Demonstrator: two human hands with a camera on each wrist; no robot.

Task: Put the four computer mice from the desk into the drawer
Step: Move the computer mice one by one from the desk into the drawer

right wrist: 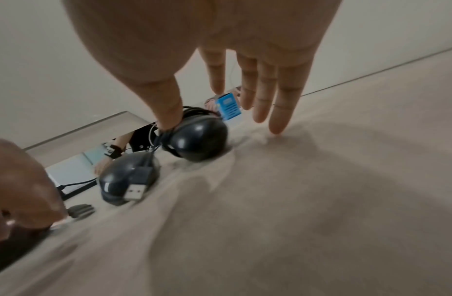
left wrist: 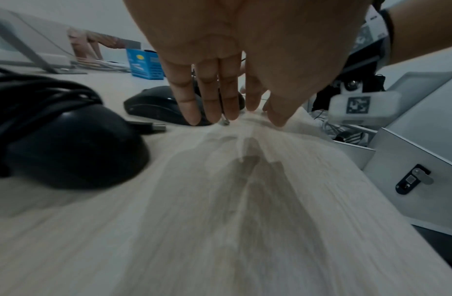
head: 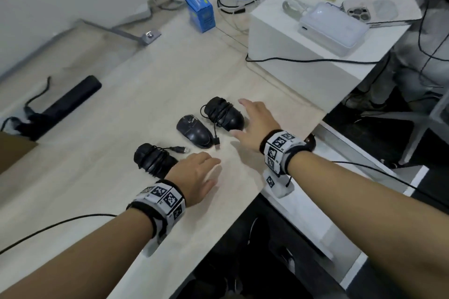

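Three black mice lie in a row on the pale wooden desk [head: 126, 109]. The left mouse [head: 151, 161] and the right mouse [head: 223, 113] have their cables wound round them. The middle mouse [head: 194, 131] lies between them, with a USB plug beside it. My left hand [head: 209, 172] hovers flat just right of the left mouse [left wrist: 67, 144], fingers straight, holding nothing. My right hand [head: 250, 119] is spread beside the right mouse [right wrist: 199, 140], its thumb [right wrist: 169, 112] at the wound cable. The open white drawer [left wrist: 351, 144] sits below the desk's right edge.
A white box [head: 303, 55] carrying small devices stands at the back right, with a black cable in front of it. A blue carton [head: 200, 13] stands behind the mice. A black bar [head: 70, 102] lies at the left. The desk edge runs close behind my wrists.
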